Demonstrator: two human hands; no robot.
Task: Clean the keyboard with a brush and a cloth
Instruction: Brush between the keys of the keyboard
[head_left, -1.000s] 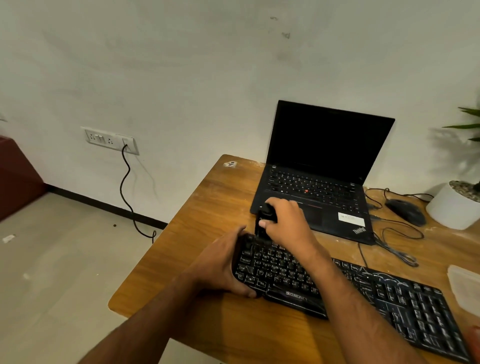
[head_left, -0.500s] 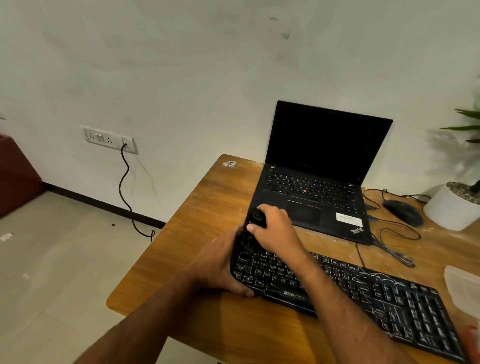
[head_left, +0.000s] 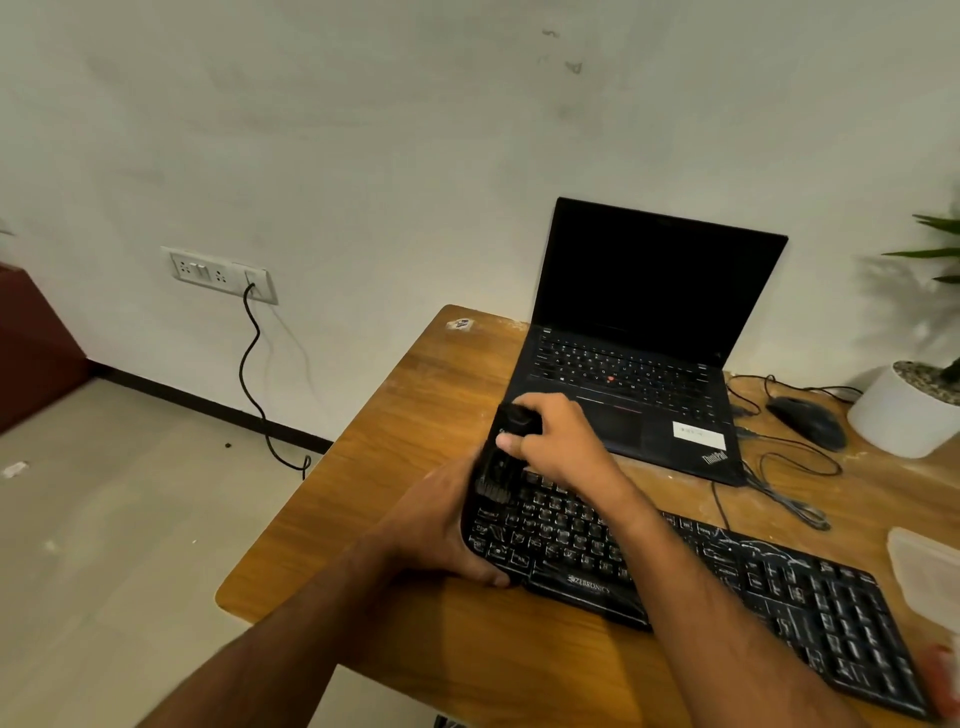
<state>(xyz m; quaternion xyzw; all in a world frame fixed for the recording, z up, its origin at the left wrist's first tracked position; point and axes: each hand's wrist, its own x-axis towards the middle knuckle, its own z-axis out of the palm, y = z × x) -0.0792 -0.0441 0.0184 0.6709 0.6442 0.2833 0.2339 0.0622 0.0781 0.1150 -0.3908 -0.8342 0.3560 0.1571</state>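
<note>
Keyboard: black Zebronics board lying on the wooden table, just in front of the open ThinkPad laptop.
Left hand: gripping the keyboard's left end, fingers curled round its edge, as before.
Right hand: clenching the black brush by its handle.
Brush: bristles touching the keyboard's top-left corner; since a second ago it is sitting further left and tilting more.
Mouse: lying right of the laptop, beside the white plant pot.

Two bare forearms, no sleeves, rings or watch
</note>
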